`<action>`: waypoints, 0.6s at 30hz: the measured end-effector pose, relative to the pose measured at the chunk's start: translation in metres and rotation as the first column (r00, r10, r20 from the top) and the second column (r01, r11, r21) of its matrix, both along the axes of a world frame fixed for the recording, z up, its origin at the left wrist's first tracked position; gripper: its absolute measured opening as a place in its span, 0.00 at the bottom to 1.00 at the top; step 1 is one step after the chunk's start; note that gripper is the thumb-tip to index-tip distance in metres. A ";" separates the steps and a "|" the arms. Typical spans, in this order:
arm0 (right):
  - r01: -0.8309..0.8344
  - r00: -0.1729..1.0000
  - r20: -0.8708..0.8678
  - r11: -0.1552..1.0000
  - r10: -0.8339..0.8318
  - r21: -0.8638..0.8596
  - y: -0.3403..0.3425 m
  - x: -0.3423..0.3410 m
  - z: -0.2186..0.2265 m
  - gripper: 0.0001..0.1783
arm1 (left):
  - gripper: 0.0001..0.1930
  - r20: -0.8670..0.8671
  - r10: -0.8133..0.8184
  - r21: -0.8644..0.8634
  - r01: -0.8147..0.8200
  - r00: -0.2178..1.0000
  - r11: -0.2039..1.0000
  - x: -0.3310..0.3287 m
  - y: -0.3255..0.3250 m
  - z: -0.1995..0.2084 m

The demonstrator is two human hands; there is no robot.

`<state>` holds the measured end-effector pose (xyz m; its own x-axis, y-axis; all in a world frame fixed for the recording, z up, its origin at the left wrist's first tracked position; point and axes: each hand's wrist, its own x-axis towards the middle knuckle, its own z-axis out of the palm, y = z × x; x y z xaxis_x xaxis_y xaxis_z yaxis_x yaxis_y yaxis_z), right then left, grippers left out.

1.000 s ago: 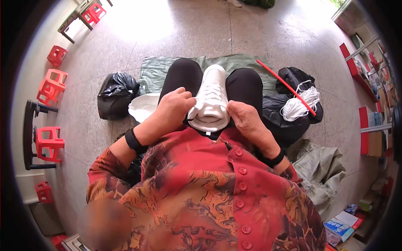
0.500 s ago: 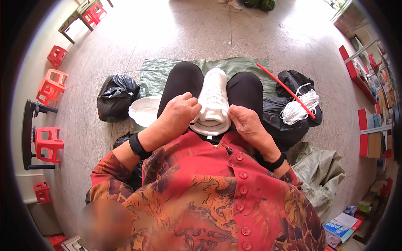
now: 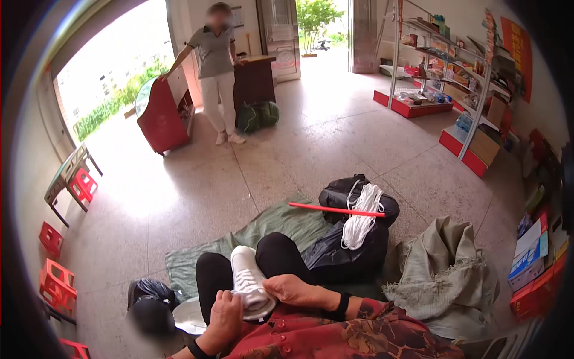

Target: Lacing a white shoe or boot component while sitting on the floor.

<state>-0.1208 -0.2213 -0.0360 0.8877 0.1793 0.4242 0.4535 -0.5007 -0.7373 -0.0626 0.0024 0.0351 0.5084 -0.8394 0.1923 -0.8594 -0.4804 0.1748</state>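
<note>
A white lace-up sneaker (image 3: pixel 246 274) lies between my knees, toe away from me and its opening toward my body. My left hand (image 3: pixel 225 315) is closed at the left side of the opening, fingers curled by the tongue. On the other side my right hand (image 3: pixel 295 291) pinches the shoe's edge near the top eyelets. Laces cross the front of the shoe; whether lace ends are in my fingers is hidden. Left of my leg rests another white shoe-like piece (image 3: pixel 190 315), partly covered by my arm and leg.
Black plastic bags (image 3: pixel 350 254) sit to the right, bearing a white cord bundle (image 3: pixel 359 230) and a red stick (image 3: pixel 311 207). A green woven sheet (image 3: pixel 197 256) spreads ahead. Right of me slumps a pale sack (image 3: pixel 439 275). Far off, a person (image 3: pixel 216 60) stands by a red cabinet (image 3: pixel 160 119); shelves (image 3: pixel 442 66) line the right.
The view has tilted up and swung left, bringing the standing person, doorways and shelves into sight. Both hands stay closed at the sneaker's opening.
</note>
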 end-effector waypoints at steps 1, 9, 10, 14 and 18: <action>0.003 1.000 -0.028 1.000 -0.003 -0.006 0.001 -0.002 0.001 0.08 | 0.07 -0.012 0.008 -0.037 -0.009 1.000 0.999 0.001 0.003 -0.014; 0.031 0.997 -0.070 0.999 -0.032 -0.020 0.004 0.000 -0.001 0.09 | 0.06 0.094 -0.122 0.185 0.103 0.988 0.977 0.011 -0.002 -0.003; 0.031 0.996 -0.078 0.999 -0.034 -0.028 0.004 0.000 -0.003 0.09 | 0.09 0.159 -0.190 0.310 0.134 0.969 0.941 0.011 -0.005 0.005; 0.031 0.998 -0.055 0.996 -0.035 -0.079 0.003 -0.002 0.006 0.08 | 0.12 0.168 -0.407 0.479 0.287 0.898 0.830 0.024 -0.018 0.015; 0.036 0.993 -0.105 0.996 -0.044 -0.081 0.002 -0.003 0.006 0.08 | 0.08 -0.110 -0.317 0.319 0.336 0.942 0.887 0.029 -0.018 0.022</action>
